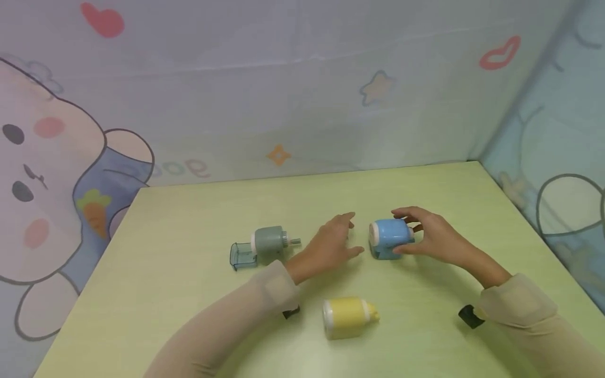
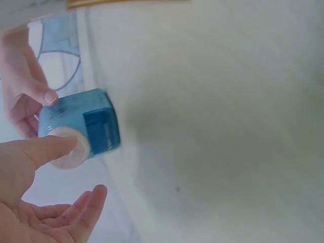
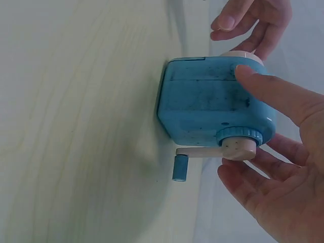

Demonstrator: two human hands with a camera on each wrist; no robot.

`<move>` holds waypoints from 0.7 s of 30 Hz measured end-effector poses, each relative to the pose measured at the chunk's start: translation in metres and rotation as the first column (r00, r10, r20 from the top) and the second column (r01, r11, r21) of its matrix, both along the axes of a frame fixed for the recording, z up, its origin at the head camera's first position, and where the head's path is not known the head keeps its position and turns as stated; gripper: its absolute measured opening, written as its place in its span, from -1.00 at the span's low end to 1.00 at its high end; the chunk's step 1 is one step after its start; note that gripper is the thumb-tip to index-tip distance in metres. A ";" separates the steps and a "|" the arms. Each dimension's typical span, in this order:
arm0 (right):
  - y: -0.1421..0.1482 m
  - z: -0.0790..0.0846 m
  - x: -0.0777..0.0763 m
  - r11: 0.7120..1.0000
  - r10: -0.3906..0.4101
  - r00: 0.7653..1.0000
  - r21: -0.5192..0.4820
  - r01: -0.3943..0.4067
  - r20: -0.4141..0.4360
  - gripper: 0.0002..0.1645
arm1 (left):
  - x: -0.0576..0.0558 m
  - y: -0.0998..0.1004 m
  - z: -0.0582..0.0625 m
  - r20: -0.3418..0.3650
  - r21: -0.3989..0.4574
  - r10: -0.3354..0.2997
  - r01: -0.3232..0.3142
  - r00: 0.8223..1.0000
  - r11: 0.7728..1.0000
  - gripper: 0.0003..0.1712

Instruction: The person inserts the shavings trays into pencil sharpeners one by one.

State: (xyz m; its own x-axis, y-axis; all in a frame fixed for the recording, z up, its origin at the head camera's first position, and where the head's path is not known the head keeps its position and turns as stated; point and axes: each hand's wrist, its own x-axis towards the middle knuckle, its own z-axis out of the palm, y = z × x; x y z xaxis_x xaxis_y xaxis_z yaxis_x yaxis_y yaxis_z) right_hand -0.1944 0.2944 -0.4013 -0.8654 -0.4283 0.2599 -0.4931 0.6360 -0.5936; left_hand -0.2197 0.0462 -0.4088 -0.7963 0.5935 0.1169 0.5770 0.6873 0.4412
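Observation:
A blue crank pencil sharpener [image 1: 391,233] stands on the table with its white round end toward the left. My right hand [image 1: 437,236] holds it from the crank end, thumb on the near side and fingers curved round the far side. The right wrist view shows the crank handle [image 3: 180,168] beside the blue body. Just left of that sharpener, my left hand [image 1: 331,244] has its thumb and fingers spread, holding nothing. Behind the left wrist sits a grey-green pencil sharpener [image 1: 269,240], its clear drawer [image 1: 243,255] pulled out.
Nearer the front, a yellow pencil sharpener [image 1: 346,318] lies between the two forearms. The pale yellow-green table [image 1: 184,262] meets a printed cloth backdrop [image 1: 236,115] at the back, and another cloth hangs along the right side.

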 end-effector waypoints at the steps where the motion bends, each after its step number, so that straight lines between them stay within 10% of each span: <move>1: 0.000 0.001 -0.001 1.000 0.002 1.000 0.001 -0.002 -0.009 -0.13 | 0.000 -0.002 0.002 -0.012 -0.015 0.003 -0.003 1.000 1.000 -0.12; 21: -0.021 0.024 -0.013 0.996 -0.002 1.000 0.088 0.002 -0.010 -0.11 | -0.008 -0.060 0.037 -0.167 -0.067 0.060 -0.072 0.984 0.995 -0.44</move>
